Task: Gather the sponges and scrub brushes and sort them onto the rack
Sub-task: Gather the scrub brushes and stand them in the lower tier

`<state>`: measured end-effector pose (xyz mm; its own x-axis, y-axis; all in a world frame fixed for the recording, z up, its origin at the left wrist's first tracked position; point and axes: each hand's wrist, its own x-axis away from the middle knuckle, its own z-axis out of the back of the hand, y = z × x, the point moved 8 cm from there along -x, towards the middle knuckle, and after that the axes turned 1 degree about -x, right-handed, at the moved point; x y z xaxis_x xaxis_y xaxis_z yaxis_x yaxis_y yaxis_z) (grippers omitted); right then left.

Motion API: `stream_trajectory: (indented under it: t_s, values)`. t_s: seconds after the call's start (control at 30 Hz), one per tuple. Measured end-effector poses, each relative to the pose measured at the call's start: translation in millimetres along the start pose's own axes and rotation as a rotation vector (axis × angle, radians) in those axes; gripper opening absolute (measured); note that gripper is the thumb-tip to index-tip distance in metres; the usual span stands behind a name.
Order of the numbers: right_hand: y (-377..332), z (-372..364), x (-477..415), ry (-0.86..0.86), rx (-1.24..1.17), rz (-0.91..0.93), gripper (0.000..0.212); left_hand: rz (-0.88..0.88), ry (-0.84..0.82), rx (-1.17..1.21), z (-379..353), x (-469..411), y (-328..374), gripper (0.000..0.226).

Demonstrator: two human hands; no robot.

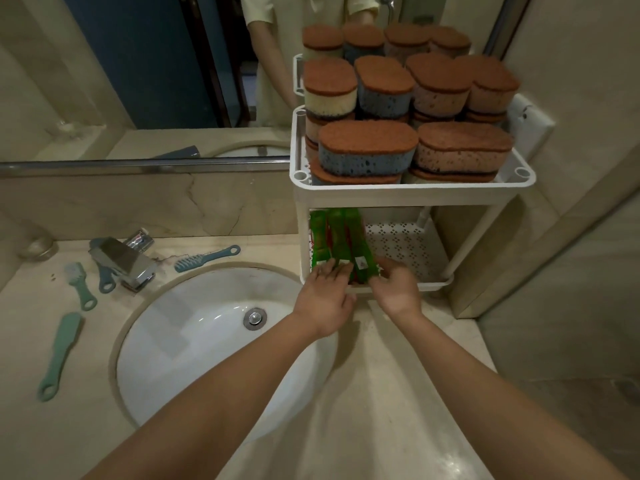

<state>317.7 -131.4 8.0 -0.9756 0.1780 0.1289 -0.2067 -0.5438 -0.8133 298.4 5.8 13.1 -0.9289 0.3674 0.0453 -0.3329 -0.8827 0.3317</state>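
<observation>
Both hands are at the rack's [408, 187] lower shelf: left hand [323, 297] and right hand [394, 289] pinch the near ends of the green packs [341, 242], lining them up. Sponges [367, 150] fill the top; next I judge the scrub brushes [60, 355] beside the sink [166, 341] need gathering.

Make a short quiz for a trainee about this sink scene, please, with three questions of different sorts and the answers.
1. True or false: the top shelf of the rack is empty.
2. Which shelf holds the green packs? A) top B) bottom
3. How many brushes lie on the counter left of the sink?

Key
1. False: sponges fill it.
2. B; left hand and right hand both touch them.
3. Four; one partly hidden behind the faucet.
</observation>
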Motion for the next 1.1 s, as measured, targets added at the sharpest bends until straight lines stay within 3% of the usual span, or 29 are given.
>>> stream_trajectory:
  t_s: [0.1, 0.17, 0.33, 0.57, 0.77, 1.1]
  values:
    - [-7, 5, 23, 0.154, -0.081, 0.064, 0.029, 0.002, 0.118, 0.145, 14, 24, -3, 0.049]
    - [-19, -4, 35, 0.154, -0.138, 0.117, 0.019, 0.041, 0.174, 0.196, 22, 40, -11, 0.045]
    - [-55, -55, 56, -0.014, -0.177, 0.205, 0.017, 0.123, 0.286, 0.210, 41, 79, -42, 0.037]
    - [-93, -135, 78, -0.210, -0.173, 0.234, 0.026, 0.385, 0.428, 0.311, 66, 143, -121, 0.031]
    - [-117, -218, 101, -0.442, -0.160, 0.177, 0.027, 0.589, 0.468, 0.347, 73, 203, -198, 0.030]
    - [-174, -361, 134, -0.663, -0.207, 0.097, 0.027, 0.831, 0.486, 0.311, 79, 283, -331, 0.027]
